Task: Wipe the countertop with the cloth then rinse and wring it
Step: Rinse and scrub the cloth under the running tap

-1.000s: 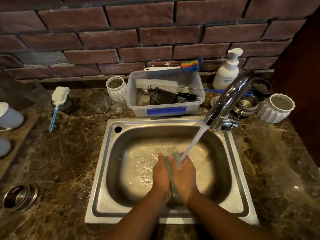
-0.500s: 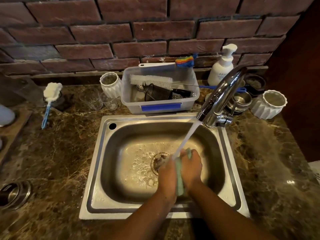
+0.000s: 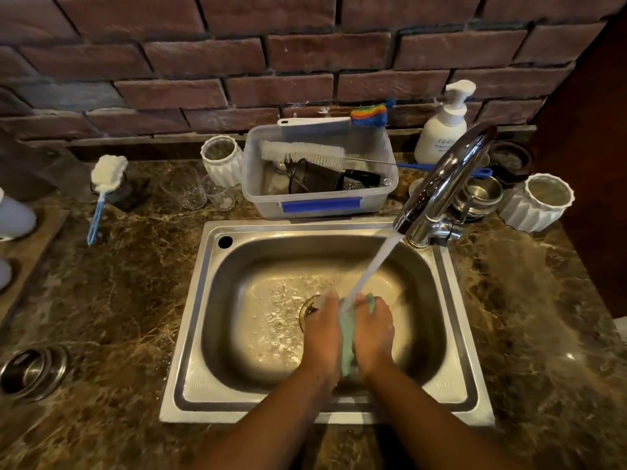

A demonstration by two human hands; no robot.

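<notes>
1. The soft pale-green cloth point(image 3: 347, 337), bunched into a ridge, sits over the basin of the rectangular steel sink point(image 3: 190, 334), near the bench's front edge.
2. The left hand point(image 3: 320, 334) and right hand point(image 3: 373, 330) clasp it between them, fingers curled.
3. A white water stream point(image 3: 373, 266) from the curved chrome tap point(image 3: 444, 178) strikes its top.
4. The bench point(image 3: 118, 300) is mottled brown marble.

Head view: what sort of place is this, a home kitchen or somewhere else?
Probably a home kitchen: a steel sink set in a marble-look countertop, a running faucet, and a soap pump bottle beside a tub of bottle brushes.
</notes>
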